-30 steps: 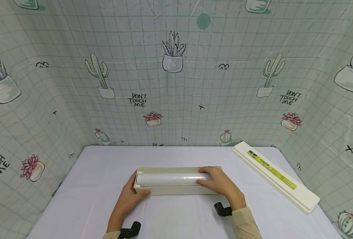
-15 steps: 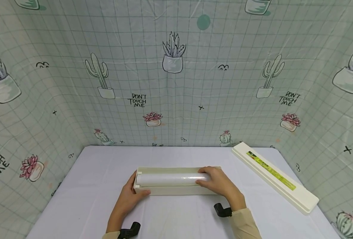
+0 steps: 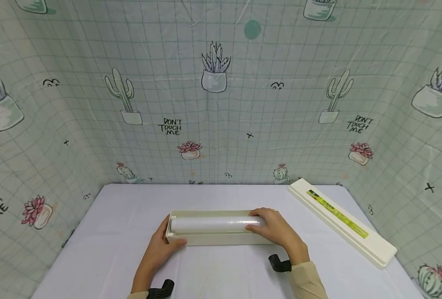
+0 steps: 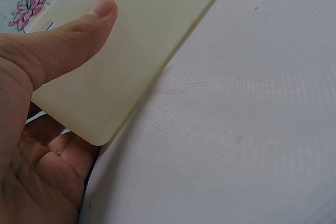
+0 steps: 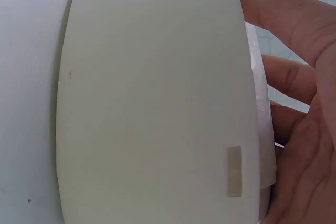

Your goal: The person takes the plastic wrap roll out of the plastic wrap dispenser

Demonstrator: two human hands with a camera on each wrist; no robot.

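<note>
A long cream box [image 3: 221, 239] lies lengthwise on the white table, with a roll of clear film [image 3: 209, 224] inside it. My left hand [image 3: 159, 248] grips the box's left end, thumb on the front wall and fingers around the end; the left wrist view shows that thumb against the box wall [image 4: 131, 40]. My right hand [image 3: 278, 230] holds the right end of the roll between thumb and fingers, over the box. In the right wrist view the right hand [image 5: 299, 77] is behind the box wall [image 5: 157, 98], its fingertips partly hidden.
A long cream lid [image 3: 374, 245] with a yellow-green label lies diagonally on the right side of the white table [image 3: 105, 249]. Patterned cloth [image 3: 221, 108] hangs behind the table and along both sides.
The head view has shifted slightly. The box's left end sits slightly further left, with my left hand on it; my right hand keeps the same hold on the roll.
</note>
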